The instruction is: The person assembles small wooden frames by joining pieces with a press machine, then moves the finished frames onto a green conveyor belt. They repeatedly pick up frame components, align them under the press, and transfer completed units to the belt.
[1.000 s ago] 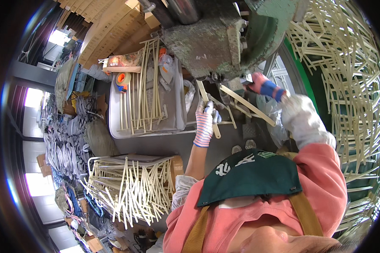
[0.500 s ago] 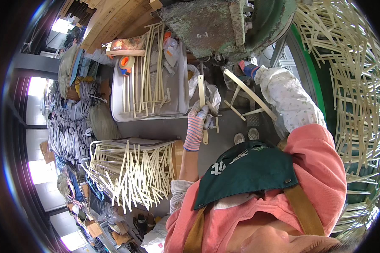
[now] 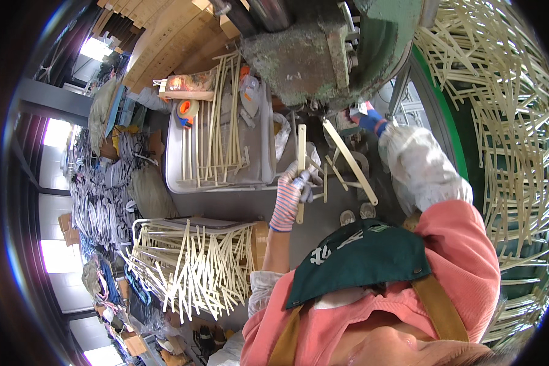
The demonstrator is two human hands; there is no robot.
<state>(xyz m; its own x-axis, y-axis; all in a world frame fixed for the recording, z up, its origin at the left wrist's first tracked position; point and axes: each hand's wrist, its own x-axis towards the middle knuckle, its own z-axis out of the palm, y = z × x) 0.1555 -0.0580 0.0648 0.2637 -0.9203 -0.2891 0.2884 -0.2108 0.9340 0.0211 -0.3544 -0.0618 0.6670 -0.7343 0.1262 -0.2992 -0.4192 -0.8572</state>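
The left hand point(image 3: 294, 186), in a striped glove, is closed around a pale wooden stick point(image 3: 301, 165), held upright with its tip under the green machine point(image 3: 329, 55), as if for feeding. The right hand point(image 3: 363, 116) reaches into the machine's mouth; I cannot tell its grip. A grey tray point(image 3: 262, 152) keeps more sticks beside it.

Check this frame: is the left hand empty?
No: the left hand, in a striped glove, grips a pale flat stick held upright below the green machine.
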